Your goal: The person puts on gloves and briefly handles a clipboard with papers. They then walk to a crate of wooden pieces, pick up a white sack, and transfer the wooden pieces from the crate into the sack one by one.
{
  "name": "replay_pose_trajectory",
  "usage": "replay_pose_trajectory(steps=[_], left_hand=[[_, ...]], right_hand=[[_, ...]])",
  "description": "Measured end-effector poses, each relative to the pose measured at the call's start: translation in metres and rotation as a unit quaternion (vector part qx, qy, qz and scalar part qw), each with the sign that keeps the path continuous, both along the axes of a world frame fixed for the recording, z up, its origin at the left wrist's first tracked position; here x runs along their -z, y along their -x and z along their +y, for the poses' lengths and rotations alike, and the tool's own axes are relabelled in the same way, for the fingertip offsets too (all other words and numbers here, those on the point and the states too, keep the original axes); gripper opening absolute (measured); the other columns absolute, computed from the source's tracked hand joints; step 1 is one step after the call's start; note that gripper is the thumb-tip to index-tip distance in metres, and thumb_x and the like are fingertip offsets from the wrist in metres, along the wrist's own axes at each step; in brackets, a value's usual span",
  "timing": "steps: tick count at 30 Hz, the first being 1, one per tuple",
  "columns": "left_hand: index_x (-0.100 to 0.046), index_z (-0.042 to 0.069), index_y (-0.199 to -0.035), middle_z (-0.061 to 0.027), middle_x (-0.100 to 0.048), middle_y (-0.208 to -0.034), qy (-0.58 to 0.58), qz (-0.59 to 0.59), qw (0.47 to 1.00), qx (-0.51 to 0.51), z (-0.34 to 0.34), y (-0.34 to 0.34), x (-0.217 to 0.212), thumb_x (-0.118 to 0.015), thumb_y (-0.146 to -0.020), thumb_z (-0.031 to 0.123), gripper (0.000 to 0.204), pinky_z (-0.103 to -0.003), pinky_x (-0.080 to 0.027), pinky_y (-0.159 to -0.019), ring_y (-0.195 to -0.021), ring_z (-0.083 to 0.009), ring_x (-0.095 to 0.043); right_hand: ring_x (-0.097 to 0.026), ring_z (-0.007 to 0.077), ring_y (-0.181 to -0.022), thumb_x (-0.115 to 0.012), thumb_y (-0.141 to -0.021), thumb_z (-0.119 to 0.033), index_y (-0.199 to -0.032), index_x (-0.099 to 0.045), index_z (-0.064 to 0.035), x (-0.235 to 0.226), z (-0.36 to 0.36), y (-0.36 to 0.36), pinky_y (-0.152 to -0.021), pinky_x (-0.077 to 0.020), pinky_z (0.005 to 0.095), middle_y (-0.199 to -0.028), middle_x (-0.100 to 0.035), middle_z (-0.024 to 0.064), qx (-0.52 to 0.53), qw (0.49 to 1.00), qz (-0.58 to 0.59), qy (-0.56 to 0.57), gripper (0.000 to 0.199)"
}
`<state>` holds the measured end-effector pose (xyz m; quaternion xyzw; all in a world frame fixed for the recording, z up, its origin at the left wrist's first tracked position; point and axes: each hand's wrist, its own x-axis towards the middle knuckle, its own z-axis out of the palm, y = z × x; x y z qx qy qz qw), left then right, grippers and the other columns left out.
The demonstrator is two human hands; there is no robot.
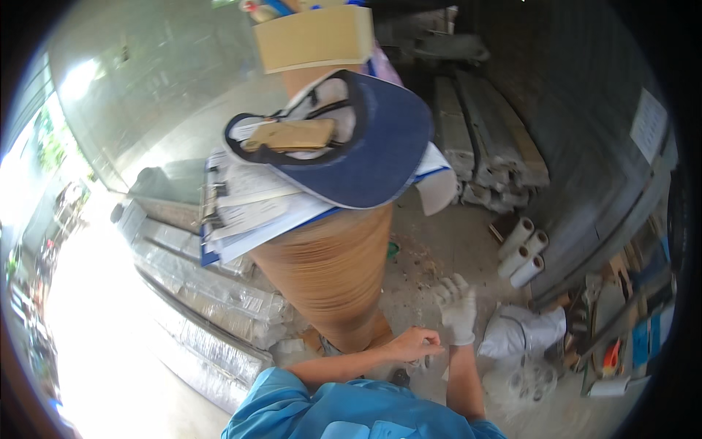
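Observation:
My left hand (415,343) is bare and held in front of my body. Its fingers are curled together, with the tips close to the cuff at my right wrist; whether anything small is between them is hidden. On my right hand (458,310) is a white work glove (461,327); the hand is raised, its fingers stretched out and holding nothing. Ahead of both hands stands a tall brown wrapped roll (333,256). Papers on a blue clipboard (245,223) lie on top of it, under an upturned navy cap (391,139) with a flat gold-coloured object (292,134) inside.
A cardboard box (314,38) with pens stands behind the cap. Long plastic-wrapped bundles (212,293) lie at left, with more long bundles (490,132) at the back right. White rolls (523,250) stand by the grey wall. A white sack (523,331) and shelf clutter are right.

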<state>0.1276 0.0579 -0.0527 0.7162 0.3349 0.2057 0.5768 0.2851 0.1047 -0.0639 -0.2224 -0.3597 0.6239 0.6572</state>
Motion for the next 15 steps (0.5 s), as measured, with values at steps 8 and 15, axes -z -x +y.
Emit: replay_pose_trajectory(steps=[8,15], left_hand=[[-0.064,0.006,-0.116,-0.0061,-0.064,-0.115,0.185,-0.134,0.972,-0.059,0.028,0.019,0.025,-0.068,-0.089,0.025,0.033,-0.03,-0.048,-0.085,-0.097,-0.0154,-0.061],[-0.065,0.007,-0.111,-0.0127,-0.065,-0.112,-0.303,0.148,0.935,0.109,0.014,0.03,0.014,-0.063,-0.089,0.018,0.024,-0.031,-0.05,-0.083,-0.097,-0.0212,-0.063]], right_hand=[[-0.06,0.0224,-0.103,-0.057,-0.09,-0.058,-0.136,-0.041,-0.006,-0.055,0.007,0.048,-0.076,-0.0583,0.0399,-0.129,-0.054,0.0157,-0.086,0.909,0.378,0.153,0.072],[-0.041,0.0313,-0.132,-0.055,-0.093,-0.054,-0.148,-0.029,-0.0116,-0.083,-0.003,0.069,-0.094,-0.0514,0.0433,-0.15,-0.032,0.0123,-0.097,0.961,0.244,0.089,0.075]])
